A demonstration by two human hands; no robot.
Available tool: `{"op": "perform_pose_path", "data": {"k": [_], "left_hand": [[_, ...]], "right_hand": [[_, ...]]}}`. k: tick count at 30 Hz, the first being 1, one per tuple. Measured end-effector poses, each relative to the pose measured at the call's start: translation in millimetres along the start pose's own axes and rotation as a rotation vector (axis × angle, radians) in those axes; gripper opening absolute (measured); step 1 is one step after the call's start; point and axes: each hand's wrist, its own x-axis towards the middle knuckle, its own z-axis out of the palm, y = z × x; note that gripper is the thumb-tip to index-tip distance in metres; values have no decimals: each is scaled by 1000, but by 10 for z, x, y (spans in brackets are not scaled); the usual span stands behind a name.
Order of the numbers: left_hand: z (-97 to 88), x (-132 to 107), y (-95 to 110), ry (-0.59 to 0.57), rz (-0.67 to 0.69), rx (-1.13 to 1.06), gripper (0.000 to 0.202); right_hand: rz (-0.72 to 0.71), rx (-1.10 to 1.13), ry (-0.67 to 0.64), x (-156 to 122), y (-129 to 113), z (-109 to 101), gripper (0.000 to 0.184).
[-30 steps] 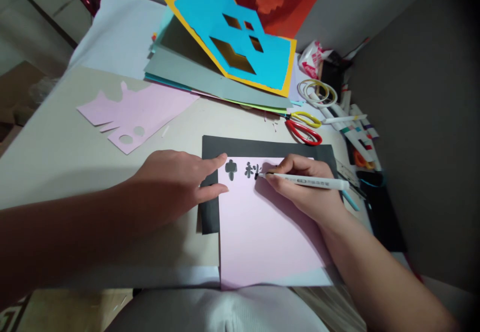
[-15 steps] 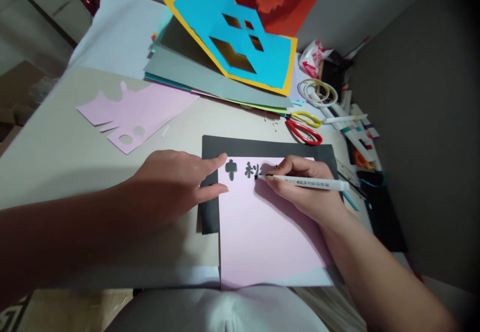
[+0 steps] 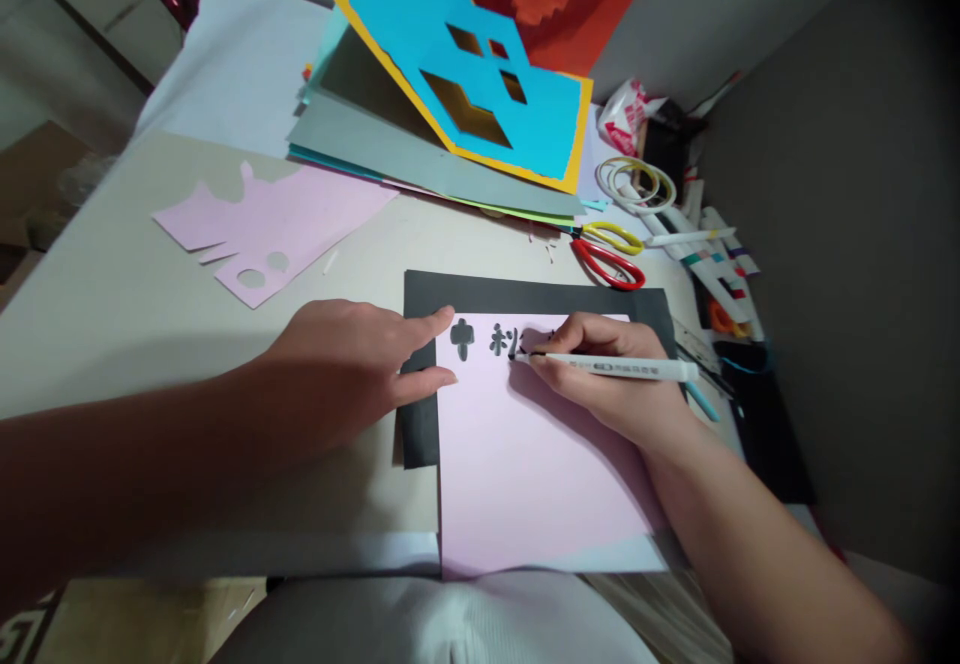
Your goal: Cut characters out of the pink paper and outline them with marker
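Across the pale beige tabletop [image 3: 127, 274], near its front edge, a rectangular pale pink paper sheet [image 3: 532, 464] lying over a matte black card [image 3: 525, 294], with black showing above and to the left of the pink. On the pink sheet's upper part, 2 dark handwritten Chinese characters [image 3: 480, 340] side by side, and a fresh black mark just right of them.

Of the 2 hands, the left hand [image 3: 337, 374] open and empty, fingers spread and flat, 1 fingertip on the pink sheet's left edge and another just above it, over the black card. The right hand [image 3: 607, 374] curled firmly around a slim white marker pen [image 3: 615, 367], black tip touching the pink sheet beside the characters.

Behind, a pink paper offcut [image 3: 270, 234] with round holes, lying left of a stack of coloured card topped by a bright blue sheet [image 3: 480, 74] with diamond-shaped windows. Further right, yellow-handled scissors [image 3: 611, 238], red-handled scissors [image 3: 607, 264] and a clear tape roll [image 3: 637, 184].
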Motion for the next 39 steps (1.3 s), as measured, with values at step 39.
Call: {"op": "perform_pose_path", "data": {"k": [39], "left_hand": [[32,-14,-12,37,32,38,55]], "right_hand": [[-36,-5,20,3,39,-15,18]]}}
